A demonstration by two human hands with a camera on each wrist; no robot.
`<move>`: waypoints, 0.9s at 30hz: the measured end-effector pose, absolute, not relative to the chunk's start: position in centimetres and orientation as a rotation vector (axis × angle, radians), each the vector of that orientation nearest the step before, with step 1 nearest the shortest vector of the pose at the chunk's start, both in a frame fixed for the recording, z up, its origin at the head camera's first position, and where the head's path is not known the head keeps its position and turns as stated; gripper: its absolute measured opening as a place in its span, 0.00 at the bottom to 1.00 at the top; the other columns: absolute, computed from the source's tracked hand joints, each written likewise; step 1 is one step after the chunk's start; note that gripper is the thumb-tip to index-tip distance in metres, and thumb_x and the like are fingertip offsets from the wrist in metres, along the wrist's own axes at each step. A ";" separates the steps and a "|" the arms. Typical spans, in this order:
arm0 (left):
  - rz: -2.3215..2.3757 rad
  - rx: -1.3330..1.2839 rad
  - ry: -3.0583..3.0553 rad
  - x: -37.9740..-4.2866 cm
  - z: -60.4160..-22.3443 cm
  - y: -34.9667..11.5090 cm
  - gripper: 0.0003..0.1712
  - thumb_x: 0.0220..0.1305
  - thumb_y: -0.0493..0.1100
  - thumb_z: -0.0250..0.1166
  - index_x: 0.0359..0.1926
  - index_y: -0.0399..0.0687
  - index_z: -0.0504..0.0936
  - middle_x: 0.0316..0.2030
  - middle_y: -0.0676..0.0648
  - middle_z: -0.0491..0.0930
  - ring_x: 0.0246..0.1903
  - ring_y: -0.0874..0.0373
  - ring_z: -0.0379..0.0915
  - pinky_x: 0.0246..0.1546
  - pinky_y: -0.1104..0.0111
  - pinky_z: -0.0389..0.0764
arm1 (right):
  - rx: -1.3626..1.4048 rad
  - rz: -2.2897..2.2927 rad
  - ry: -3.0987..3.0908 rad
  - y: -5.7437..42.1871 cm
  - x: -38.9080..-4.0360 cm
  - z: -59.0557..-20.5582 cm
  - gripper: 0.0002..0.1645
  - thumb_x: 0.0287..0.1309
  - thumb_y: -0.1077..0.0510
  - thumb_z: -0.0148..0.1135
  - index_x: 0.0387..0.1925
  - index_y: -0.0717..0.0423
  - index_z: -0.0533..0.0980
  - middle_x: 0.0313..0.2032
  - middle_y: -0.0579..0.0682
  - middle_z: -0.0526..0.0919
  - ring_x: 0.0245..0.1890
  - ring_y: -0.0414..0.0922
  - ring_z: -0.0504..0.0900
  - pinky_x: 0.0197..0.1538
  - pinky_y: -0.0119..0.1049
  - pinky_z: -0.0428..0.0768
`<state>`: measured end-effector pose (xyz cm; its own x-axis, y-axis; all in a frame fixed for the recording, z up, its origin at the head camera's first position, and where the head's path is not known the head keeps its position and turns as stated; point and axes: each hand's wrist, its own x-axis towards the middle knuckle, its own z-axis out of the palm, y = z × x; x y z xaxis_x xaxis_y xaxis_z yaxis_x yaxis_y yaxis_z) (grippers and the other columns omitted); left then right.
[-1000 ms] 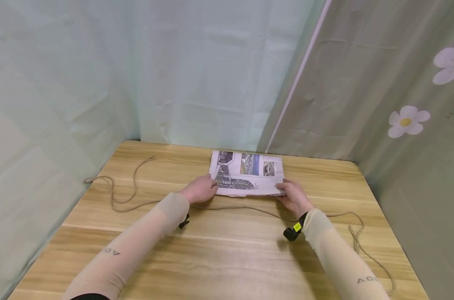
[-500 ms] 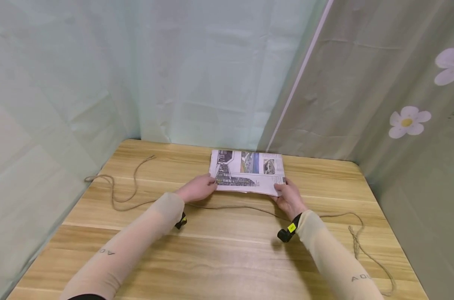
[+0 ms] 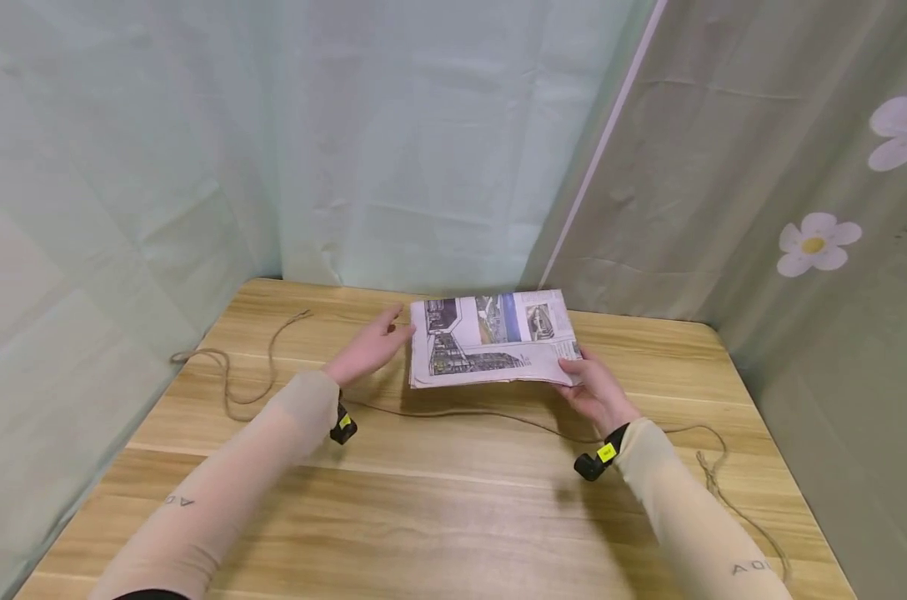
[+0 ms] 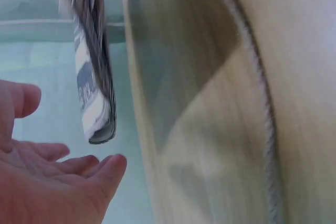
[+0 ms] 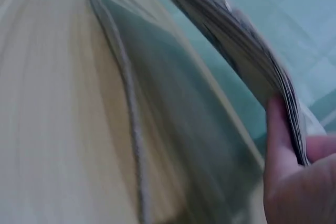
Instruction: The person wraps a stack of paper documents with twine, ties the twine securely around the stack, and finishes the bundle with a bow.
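A folded newspaper (image 3: 491, 337) with printed pictures is held above the far part of the table. My right hand (image 3: 598, 390) pinches its right near corner, thumb on top and fingers beneath. In the right wrist view the layered newspaper (image 5: 247, 51) tilts between the thumb and fingers of that hand (image 5: 299, 187). Off the newspaper's left edge, my left hand (image 3: 371, 343) has its fingers spread. The left wrist view shows a gap between this hand (image 4: 58, 182) and the newspaper's folded end (image 4: 97, 108). A thin brown rope (image 3: 453, 412) lies across the table below the newspaper.
The wooden table (image 3: 453, 517) is bordered by a pale green curtain (image 3: 423, 167) at the back and left. A grey-brown curtain (image 3: 694, 208) with white flowers hangs at the right. The rope's ends curl near both sides of the table.
My left hand has let go of the newspaper and drawn away to the left. The newspaper, still in my right hand, has lifted and tilted. The rope lies as before.
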<state>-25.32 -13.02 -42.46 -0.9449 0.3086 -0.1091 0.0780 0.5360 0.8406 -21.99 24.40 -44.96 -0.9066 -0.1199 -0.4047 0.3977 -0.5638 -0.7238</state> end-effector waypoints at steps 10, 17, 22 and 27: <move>1.391 0.311 2.173 -25.6 -41.4 -13.9 0.31 0.80 0.55 0.51 0.69 0.35 0.72 0.49 0.38 0.84 0.45 0.47 0.83 0.52 0.56 0.83 | 0.179 -2.322 1.334 26.4 -22.0 -44.0 0.41 0.74 0.73 0.41 0.81 0.55 0.42 0.47 0.51 0.85 0.44 0.47 0.87 0.44 0.37 0.86; 1.499 0.209 1.691 -24.0 -42.3 -13.2 0.29 0.81 0.53 0.50 0.66 0.34 0.72 0.42 0.38 0.85 0.36 0.49 0.86 0.40 0.58 0.87 | 0.044 -2.194 1.393 26.7 -22.1 -44.2 0.39 0.74 0.74 0.41 0.80 0.60 0.43 0.50 0.52 0.84 0.46 0.48 0.87 0.45 0.40 0.87; 1.507 0.230 1.758 -22.7 -42.8 -12.7 0.28 0.80 0.51 0.53 0.64 0.31 0.74 0.38 0.38 0.85 0.31 0.52 0.85 0.34 0.62 0.87 | 0.037 -2.176 1.451 26.8 -22.0 -44.3 0.34 0.76 0.71 0.43 0.78 0.62 0.49 0.49 0.52 0.85 0.44 0.46 0.88 0.43 0.36 0.87; 1.569 0.204 1.828 -21.5 -43.4 -11.8 0.28 0.79 0.48 0.55 0.66 0.29 0.71 0.37 0.39 0.85 0.28 0.54 0.84 0.30 0.65 0.86 | 0.160 -2.241 1.474 26.4 -21.9 -44.5 0.12 0.78 0.64 0.48 0.56 0.61 0.73 0.42 0.51 0.89 0.39 0.44 0.89 0.38 0.32 0.86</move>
<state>-21.53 -11.80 -43.41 -0.7365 0.5415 -0.4053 -0.3185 0.2511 0.9141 -21.87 26.36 -44.51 -0.8916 -0.3043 -0.3354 0.4284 -0.3269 -0.8424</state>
